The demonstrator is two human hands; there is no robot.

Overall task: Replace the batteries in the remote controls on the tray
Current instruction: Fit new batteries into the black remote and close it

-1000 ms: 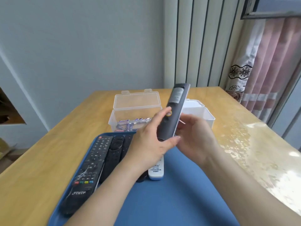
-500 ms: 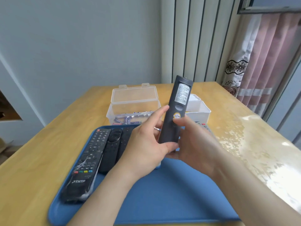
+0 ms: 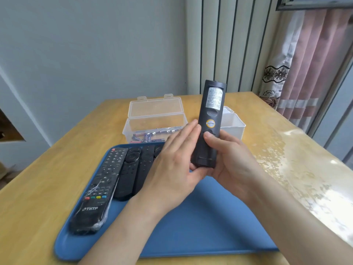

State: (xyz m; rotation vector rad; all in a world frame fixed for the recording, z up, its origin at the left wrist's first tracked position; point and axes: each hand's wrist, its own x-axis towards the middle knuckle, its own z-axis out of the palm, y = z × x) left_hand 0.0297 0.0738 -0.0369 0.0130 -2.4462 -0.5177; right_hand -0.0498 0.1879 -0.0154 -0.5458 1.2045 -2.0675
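- From the head camera, I see both hands lifted over the blue tray (image 3: 191, 236), with a dark remote (image 3: 209, 127) held between them.
- The dark remote stands almost straight up with its back to me, so the white label and the round sticker show. I think it is turned this way so I can get at the battery door.
- My left hand (image 3: 172, 169) wraps round the left side of the dark remote near its low end. Its fingers lie flat and close together along the edge to keep the remote from wobbling.
- My right hand (image 3: 229, 163) cups the low end from the other side. Its thumb presses on the back just under the sticker, which I guess is where the door slides. The door looks shut.
- More remotes lie side by side on the left of the tray, one of them in crinkly plastic wrap (image 3: 95, 192). They wait there for their turn.
- A clear box (image 3: 154, 123) with its lid up sits just past the tray, with batteries (image 3: 150, 137) inside, near enough to reach.
- A white box (image 3: 232, 124) sits beside it, partly hidden by the dark remote. I cannot tell what is in it.
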